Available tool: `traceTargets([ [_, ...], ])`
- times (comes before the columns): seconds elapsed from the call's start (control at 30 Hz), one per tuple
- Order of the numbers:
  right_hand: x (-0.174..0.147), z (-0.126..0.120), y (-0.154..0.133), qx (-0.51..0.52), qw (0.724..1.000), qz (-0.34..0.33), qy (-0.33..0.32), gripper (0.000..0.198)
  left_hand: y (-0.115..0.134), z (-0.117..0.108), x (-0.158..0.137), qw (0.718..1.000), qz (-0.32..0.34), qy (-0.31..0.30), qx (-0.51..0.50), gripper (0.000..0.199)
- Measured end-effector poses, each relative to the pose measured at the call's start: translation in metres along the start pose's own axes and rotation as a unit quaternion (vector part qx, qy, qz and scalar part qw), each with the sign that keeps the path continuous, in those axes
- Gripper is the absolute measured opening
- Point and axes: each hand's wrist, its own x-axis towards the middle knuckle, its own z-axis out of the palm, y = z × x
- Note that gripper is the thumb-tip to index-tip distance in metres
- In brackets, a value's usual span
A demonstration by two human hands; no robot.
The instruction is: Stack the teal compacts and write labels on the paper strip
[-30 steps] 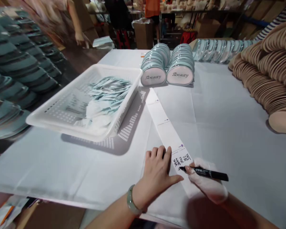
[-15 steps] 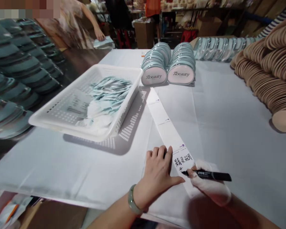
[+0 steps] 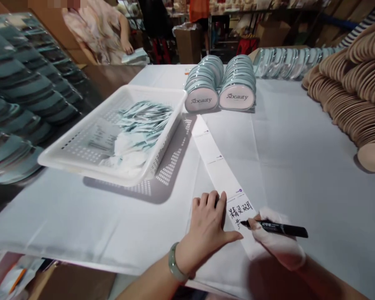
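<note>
A long white paper strip (image 3: 226, 175) lies slantwise on the table, with printed purple marks and handwritten black characters at its near end. My left hand (image 3: 208, 225) rests flat on the strip's left edge, fingers spread, a green bangle (image 3: 176, 262) round the wrist. In a white glove that leaves fingertips bare, my right hand (image 3: 276, 237) grips a black marker pen (image 3: 283, 228). The pen's tip is at the second line of writing, on the strip. Part of the strip's near end is hidden by the glove.
Left stands a white plastic basket (image 3: 90, 168) of pale packets. Two rows of oval "beauty" packages (image 3: 237, 98) stand ahead. Brown oval pieces (image 3: 346, 112) are stacked right, pale-blue packs (image 3: 15, 91) far left. Beyond the table, a person's hand (image 3: 127, 47) touches a packet pile.
My right hand and the pen have shifted slightly right, and more strokes stand under the first line. My left hand has stayed put. The person at the back left has leaned rightward.
</note>
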Motion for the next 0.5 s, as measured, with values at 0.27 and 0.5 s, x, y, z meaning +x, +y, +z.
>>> traceTargets([
  [0.27, 0.0003, -0.0054, -0.0014, 0.044, 0.997, -0.012, -0.058, 0.036, 0.0008, 0.0003, 0.0002, 1.000, -0.004, -0.001, 0.002, 0.113],
  [0.5, -0.0016, -0.0059, 0.0002, -0.018, 0.999, -0.048, 0.008, 0.034, 0.0006, 0.0000, 0.0003, 1.000, -0.004, 0.000, 0.007, 0.111],
])
